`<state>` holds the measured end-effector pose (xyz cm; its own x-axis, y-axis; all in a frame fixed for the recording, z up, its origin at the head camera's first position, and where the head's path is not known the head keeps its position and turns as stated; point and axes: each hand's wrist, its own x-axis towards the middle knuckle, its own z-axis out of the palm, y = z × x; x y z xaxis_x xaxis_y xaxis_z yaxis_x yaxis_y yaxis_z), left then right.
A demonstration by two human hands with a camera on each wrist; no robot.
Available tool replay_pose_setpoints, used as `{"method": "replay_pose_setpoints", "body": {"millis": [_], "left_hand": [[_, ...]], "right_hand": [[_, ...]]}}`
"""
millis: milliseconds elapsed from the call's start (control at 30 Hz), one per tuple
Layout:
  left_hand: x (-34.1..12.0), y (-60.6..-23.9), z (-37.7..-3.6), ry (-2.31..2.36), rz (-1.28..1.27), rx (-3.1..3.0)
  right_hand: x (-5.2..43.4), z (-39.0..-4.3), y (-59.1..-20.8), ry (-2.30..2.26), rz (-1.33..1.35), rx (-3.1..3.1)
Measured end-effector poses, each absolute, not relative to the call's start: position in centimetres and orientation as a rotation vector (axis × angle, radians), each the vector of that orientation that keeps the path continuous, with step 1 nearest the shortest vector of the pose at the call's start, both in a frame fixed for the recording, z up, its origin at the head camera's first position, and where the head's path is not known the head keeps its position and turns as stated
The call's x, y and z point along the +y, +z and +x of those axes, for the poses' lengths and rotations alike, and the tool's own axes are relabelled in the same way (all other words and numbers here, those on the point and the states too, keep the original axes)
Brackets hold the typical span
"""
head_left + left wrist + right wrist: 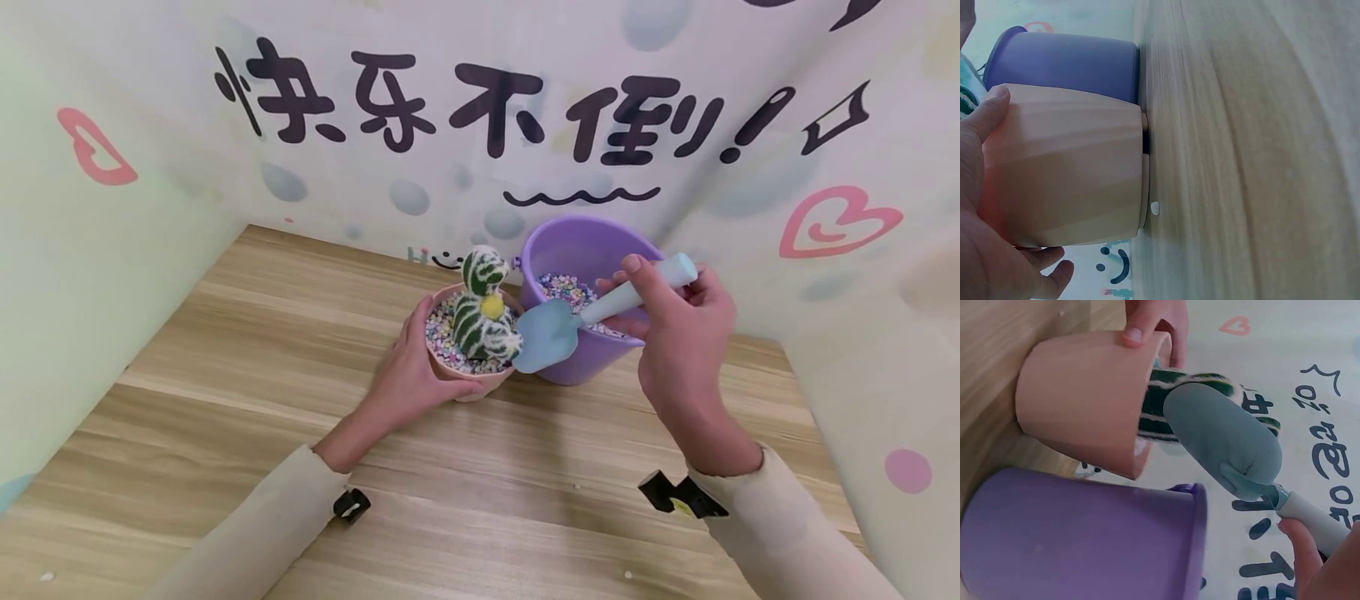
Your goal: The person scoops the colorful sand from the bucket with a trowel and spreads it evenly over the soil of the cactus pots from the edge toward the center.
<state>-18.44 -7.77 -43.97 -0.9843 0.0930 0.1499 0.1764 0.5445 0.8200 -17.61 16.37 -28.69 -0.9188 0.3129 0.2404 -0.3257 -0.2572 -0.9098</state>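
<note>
Head view shows a backdrop (675,50) printed with black characters 快乐不倒!, pink hearts and a smiley, standing behind a wooden table (225,400). On the table a purple bucket (577,250) holds coloured pebbles, touching a pink pot (468,385) beside it. That pot carries a green-and-white striped toy cactus (483,312) bedded in more pebbles. The left hand (408,379) grips the pot's side, fingers wrapped round it. The right hand (678,333) clasps the handle of a pale blue shovel (551,333), its blade hanging between the 2 containers.
</note>
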Motion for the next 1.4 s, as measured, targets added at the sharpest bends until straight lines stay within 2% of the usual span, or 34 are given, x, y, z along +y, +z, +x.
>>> {"method": "replay_pose_setpoints", "body": {"millis": [267, 667, 1067, 1400], "left_hand": [[-7.9, -43.7, -18.5, -1.426, -0.248, -2.73], [-7.9, -43.4, -18.9, -1.435, -0.24, -2.73], [-7.1, -43.6, -19.2, -1.379, -0.119, -2.703], [-6.7, -43.4, -19.2, -1.32, -0.073, -2.683]], "right_hand": [[17.1, -18.3, -26.4, 2.204, 0.059, -1.565], [18.9, -21.0, -24.2, 2.22, -0.058, -1.525], [20.4, -24.3, -25.1, 2.258, -0.115, -1.504], [21.7, -26.4, -26.4, 2.283, -0.28, -1.524]]}}
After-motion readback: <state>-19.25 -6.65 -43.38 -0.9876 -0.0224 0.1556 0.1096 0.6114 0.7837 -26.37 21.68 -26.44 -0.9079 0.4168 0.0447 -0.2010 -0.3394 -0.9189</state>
